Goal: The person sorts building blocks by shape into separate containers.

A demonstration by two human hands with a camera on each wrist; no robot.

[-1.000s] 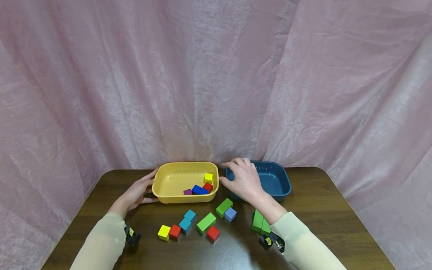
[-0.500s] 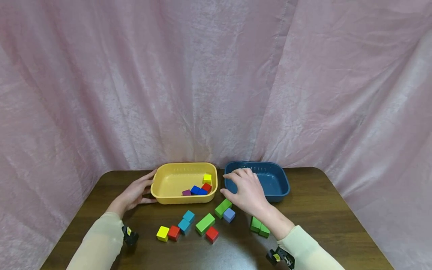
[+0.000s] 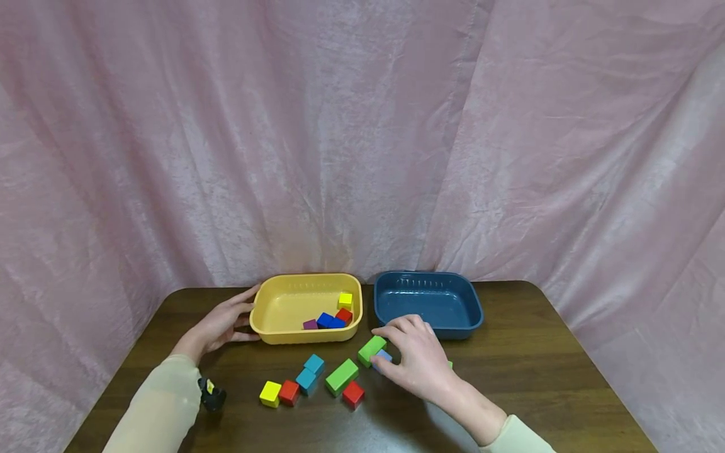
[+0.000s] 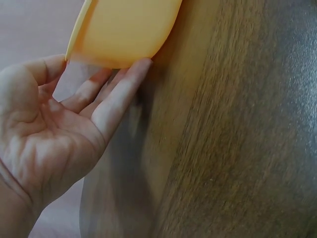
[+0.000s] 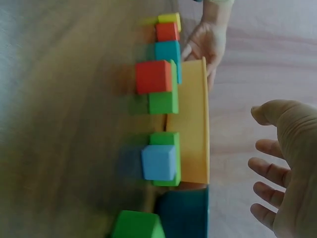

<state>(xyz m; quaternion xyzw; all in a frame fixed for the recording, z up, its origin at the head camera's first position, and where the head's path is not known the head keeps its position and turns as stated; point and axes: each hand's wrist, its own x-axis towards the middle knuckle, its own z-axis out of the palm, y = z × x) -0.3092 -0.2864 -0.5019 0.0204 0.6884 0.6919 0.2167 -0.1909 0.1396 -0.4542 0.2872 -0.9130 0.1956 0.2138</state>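
Observation:
My left hand (image 3: 218,324) reaches against the left end of a yellow basket (image 3: 308,338); in the left wrist view its fairly straight fingers touch the basket's end wall (image 4: 129,34). Fingers spread and holding nothing, my right hand (image 3: 418,358) hovers above the table near a periwinkle-blue cube (image 3: 384,356). In the head view the thumb overlaps that cube. The right wrist view shows a gap between the hand (image 5: 297,163) and the blue cube (image 5: 158,162). Touching this cube is a green rectangular block (image 3: 370,350). More green (image 3: 450,364) peeks out behind the right hand.
Inside the yellow basket lie several cubes, including a yellow one (image 3: 345,300). A blue basket (image 3: 476,321) stands to its right. In front are another green block (image 3: 342,377), red cubes (image 3: 354,395) (image 3: 289,392), teal cubes (image 3: 306,380) and a yellow cube (image 3: 270,394). A pink curtain (image 3: 362,138) hangs behind.
My right hand has moved from over the blue basket toward me and down, to the periwinkle cube. My left hand has stayed at the yellow basket's end. The whole scene has shifted slightly left in view.

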